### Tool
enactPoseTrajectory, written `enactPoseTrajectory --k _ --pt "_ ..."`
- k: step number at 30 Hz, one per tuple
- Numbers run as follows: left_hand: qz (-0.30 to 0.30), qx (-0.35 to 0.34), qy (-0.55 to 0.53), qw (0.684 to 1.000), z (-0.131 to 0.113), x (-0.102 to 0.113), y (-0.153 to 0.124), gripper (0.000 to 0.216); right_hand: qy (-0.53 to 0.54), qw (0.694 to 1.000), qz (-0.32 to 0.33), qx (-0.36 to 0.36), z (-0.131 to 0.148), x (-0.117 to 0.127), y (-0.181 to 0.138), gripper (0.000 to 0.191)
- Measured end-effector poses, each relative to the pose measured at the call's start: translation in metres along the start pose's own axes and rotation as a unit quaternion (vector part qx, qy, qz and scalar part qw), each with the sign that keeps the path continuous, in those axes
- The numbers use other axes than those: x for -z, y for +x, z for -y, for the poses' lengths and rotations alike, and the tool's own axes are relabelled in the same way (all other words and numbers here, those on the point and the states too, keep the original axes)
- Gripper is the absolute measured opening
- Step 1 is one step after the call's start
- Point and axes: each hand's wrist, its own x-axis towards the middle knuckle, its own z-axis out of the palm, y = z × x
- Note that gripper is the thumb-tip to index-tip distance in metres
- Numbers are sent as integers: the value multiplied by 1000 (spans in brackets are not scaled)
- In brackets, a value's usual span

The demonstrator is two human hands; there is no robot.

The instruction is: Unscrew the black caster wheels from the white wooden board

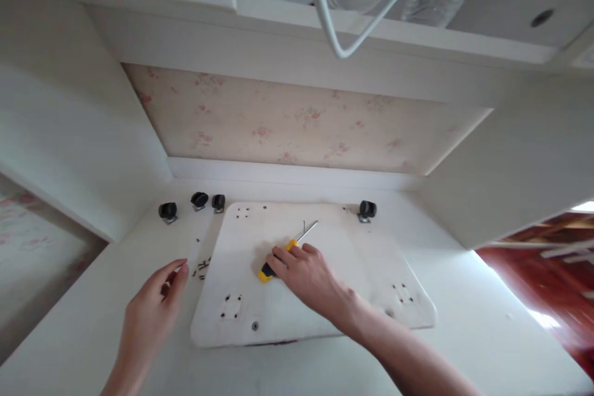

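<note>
I see the white board (325, 272) lying flat on the desk (464, 334), its near edge close to the desk front, with open surface to either side. My right hand (306, 272) rests on the yellow-and-black screwdriver (278, 258) at board centre, fingers curled loosely over the handle, shaft pointing away. My left hand (155, 300) hovers part-open, holding nothing, near the loose screws (202, 267). Four castors (199, 200) stand along the far edge.

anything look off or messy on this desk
Slightly. Small dark screws lie scattered loose on the desk beside the white board, near the left hand. Four caster wheels sit detached along the back. Nothing looks damaged.
</note>
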Motion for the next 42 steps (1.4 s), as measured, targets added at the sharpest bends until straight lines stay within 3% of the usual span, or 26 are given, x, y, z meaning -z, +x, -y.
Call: enactPoseTrajectory --k 3,6,8,11,14,16,20,25,34,42 --pt "-19 -39 -22 999 -24 5 -6 41 13 998 -57 -24 -16 11 -9 27" --pt "-7 -61 -43 997 -42 4 -13 41 71 978 -161 -115 -45 26 -32 31" --pt "8 -71 -52 996 -52 1 -17 42 128 941 -226 -219 -68 35 -53 35" --pt "13 -95 -67 993 -69 -6 -23 44 196 855 -328 -350 -104 45 -85 43" --pt "29 -124 -94 987 -89 -14 -34 43 224 795 -380 -417 -134 50 -111 41" --pt "55 -148 -118 980 -102 -22 -44 39 214 778 -385 -448 -148 50 -123 41" --pt "107 -190 -166 962 -124 -42 -68 30 182 778 -379 -467 -163 44 -136 40" --pt "146 -208 -190 948 -136 -60 -87 24 228 776 -373 -455 -174 32 -139 38" --pt "115 -227 -184 949 -129 -67 -90 21 240 778 -371 -446 -184 28 -135 37" --pt "123 -225 -178 950 -125 -69 -88 19 238 795 -342 -441 -182 31 -135 33"
